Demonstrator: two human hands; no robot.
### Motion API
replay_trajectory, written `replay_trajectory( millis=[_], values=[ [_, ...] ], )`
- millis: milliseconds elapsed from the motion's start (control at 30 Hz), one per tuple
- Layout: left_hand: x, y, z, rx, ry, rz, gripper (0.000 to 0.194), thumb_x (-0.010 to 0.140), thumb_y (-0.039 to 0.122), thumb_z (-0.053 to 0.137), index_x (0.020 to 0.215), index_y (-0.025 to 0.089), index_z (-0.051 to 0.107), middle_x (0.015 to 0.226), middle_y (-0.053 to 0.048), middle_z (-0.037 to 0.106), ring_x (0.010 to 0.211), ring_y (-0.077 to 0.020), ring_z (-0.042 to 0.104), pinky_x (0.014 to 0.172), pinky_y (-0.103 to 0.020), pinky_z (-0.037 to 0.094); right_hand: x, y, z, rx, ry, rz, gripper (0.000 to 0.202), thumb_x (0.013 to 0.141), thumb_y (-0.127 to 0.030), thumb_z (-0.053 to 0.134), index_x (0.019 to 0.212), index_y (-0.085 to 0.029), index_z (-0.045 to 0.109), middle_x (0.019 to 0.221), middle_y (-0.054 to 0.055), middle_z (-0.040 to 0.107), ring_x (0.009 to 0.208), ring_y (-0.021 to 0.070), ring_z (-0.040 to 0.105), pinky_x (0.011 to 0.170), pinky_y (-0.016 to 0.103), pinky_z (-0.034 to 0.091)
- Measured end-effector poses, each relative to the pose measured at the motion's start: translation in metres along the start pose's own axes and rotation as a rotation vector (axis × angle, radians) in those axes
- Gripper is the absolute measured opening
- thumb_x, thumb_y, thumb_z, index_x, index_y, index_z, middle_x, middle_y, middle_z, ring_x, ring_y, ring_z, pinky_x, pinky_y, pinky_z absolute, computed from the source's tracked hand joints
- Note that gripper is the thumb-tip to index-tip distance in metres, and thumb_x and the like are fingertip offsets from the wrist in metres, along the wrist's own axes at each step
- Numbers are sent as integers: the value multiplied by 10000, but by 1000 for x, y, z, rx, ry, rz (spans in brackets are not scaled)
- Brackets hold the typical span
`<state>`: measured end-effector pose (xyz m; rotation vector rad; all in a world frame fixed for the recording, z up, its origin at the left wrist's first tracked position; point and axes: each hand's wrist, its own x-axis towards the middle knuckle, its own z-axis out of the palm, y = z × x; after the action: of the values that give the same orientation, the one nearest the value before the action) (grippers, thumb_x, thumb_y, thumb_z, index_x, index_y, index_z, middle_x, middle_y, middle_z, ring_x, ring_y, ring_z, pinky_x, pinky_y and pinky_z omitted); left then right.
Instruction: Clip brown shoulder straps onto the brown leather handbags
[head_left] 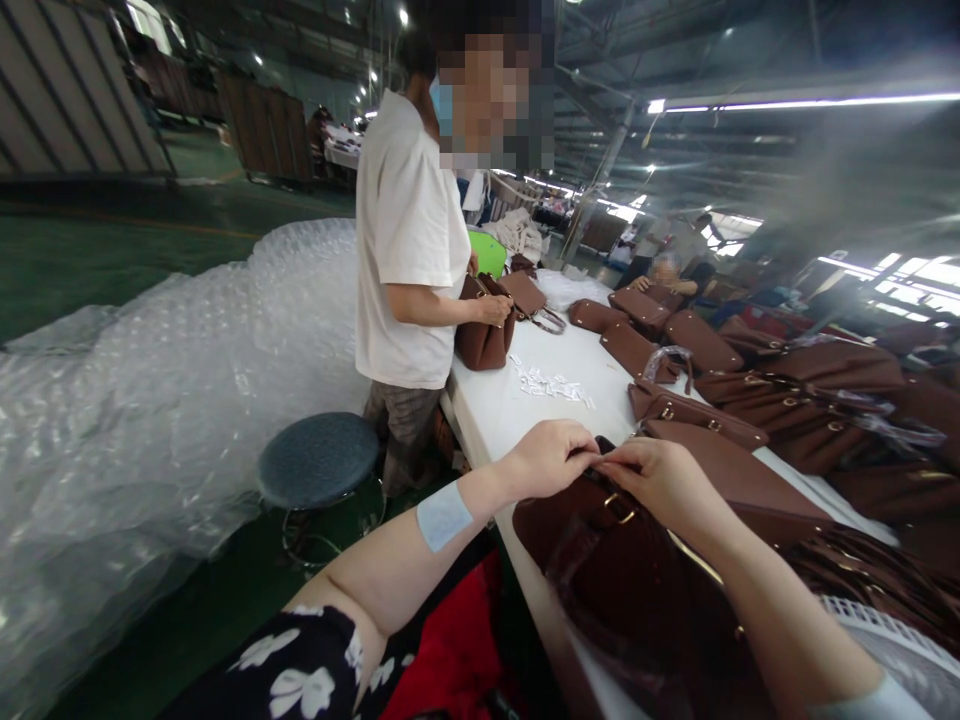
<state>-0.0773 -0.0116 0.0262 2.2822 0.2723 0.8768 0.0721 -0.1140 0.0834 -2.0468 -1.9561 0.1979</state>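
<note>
A bare strip of white table (574,350) is running beyond the left hand (555,455), offering passage between the handbag (484,335) under a co-worker's hand (495,310) and the crowded brown bags (701,340) opposite; white slips (551,385) are lying across it. A dark bag (622,590) is blocking the room below the right hand (667,475), and a white grille (896,640) is hemming in the right forearm (765,590).
</note>
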Motion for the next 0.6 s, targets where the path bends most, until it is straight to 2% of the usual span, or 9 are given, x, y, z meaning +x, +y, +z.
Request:
replay_trajectory(
  millis=[133,233,333,367,400,433,500,567,600],
  values=[
    [0,2,6,35,69,-7,145,849,133,568,814,171,704,779,-27,680,760,-148,617,722,-256,474,3,-5,-1,-85,-19,-3,212,845,-285,570,772,-216,757,691,20,699,651,163,602,581,264,376],
    [-3,5,0,36,108,-13,103,866,219,605,875,176,699,831,-21,687,677,-115,592,676,-239,478,-18,-7,-20,-36,69,17,157,836,-308,611,888,-217,728,787,18,700,696,159,605,624,258,403],
    [-10,11,-12,68,327,-24,272,851,306,642,1091,180,637,1064,-55,653,620,-78,547,597,-217,481,-75,-3,-45,-82,245,146,198,862,-388,587,879,-214,681,842,29,684,736,166,605,675,276,422],
    [-13,15,-15,78,400,-18,323,846,307,648,1141,180,611,1101,-62,633,636,-78,551,589,-213,485,-101,-1,-49,-118,225,216,231,876,-415,563,823,-216,670,810,27,677,717,168,602,667,284,420],
    [-17,20,-17,83,446,-2,341,845,294,647,1163,182,597,1100,-62,624,664,-84,562,597,-212,492,-128,2,-48,-146,153,285,259,880,-433,551,781,-222,662,785,24,673,703,172,603,658,291,419],
    [-21,27,-17,83,457,26,330,849,274,640,1162,183,596,1069,-56,625,692,-93,573,617,-216,501,-156,6,-43,-163,48,350,260,869,-444,561,770,-227,662,777,24,674,701,181,609,654,298,421],
    [-29,46,-11,55,386,108,295,857,234,619,1148,184,599,1024,-51,630,742,-112,591,671,-234,520,-208,12,-19,-181,-151,467,225,791,-433,656,892,-234,684,888,48,697,819,232,637,719,328,447],
    [-37,68,5,3,240,230,302,862,218,603,1161,183,584,1062,-71,634,845,-147,614,736,-261,537,-246,18,14,-207,-227,599,369,699,-362,737,1015,-184,669,1021,114,686,984,304,616,831,377,450],
    [-41,79,17,-15,151,312,323,863,220,599,1182,180,571,1098,-83,634,917,-169,617,788,-282,542,-259,20,28,-190,-253,654,383,704,-327,731,1041,-160,659,1053,136,675,1022,313,604,861,383,443]
  ],
)
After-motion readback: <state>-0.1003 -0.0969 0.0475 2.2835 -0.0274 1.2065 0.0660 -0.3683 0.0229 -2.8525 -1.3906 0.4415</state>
